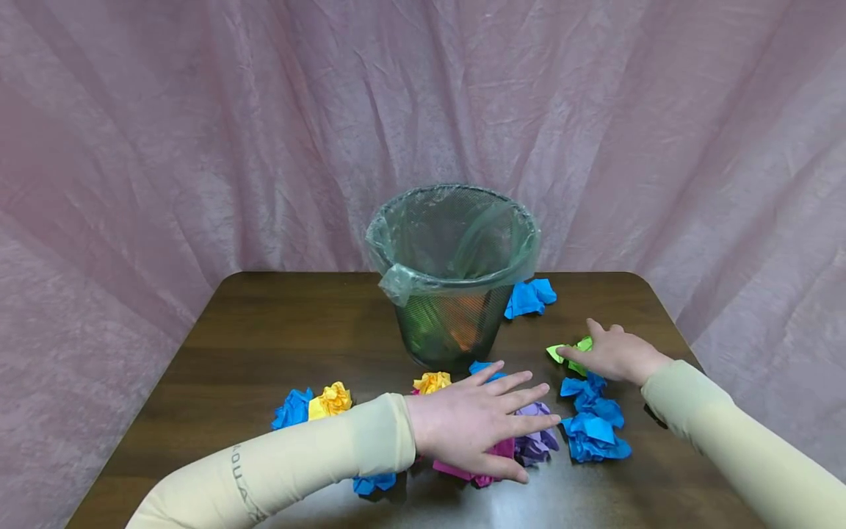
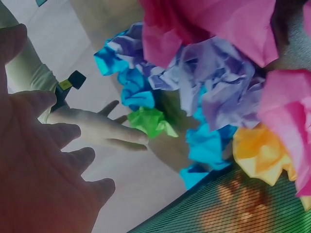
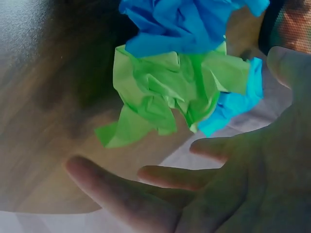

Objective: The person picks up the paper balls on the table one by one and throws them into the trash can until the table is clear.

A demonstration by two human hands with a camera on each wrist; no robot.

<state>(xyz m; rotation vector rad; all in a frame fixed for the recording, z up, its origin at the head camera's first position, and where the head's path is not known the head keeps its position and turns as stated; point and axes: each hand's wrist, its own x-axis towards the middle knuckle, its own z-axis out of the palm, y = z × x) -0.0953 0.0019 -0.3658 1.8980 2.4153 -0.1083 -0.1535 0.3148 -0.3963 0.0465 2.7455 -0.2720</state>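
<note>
The green paper (image 3: pixel 160 85) is lying on the bench (image 1: pixel 297 308), right of the bin (image 1: pixel 456 294); in the right wrist view its long axis is running from a narrow lower-left flap to the upper right. The right hand (image 1: pixel 617 354), fingers spread wide and gripping nothing, is partly hiding it in the head view. Blue paper (image 3: pixel 180 24) is covering its top edge in the right wrist view. The left hand (image 1: pixel 472 422), also spread and holding nothing, is hiding much of the pink paper (image 2: pixel 209 22) beside the purple paper (image 1: pixel 535 447); whether it is touching them, I cannot tell. The left wrist view is cutting the pink off above.
</note>
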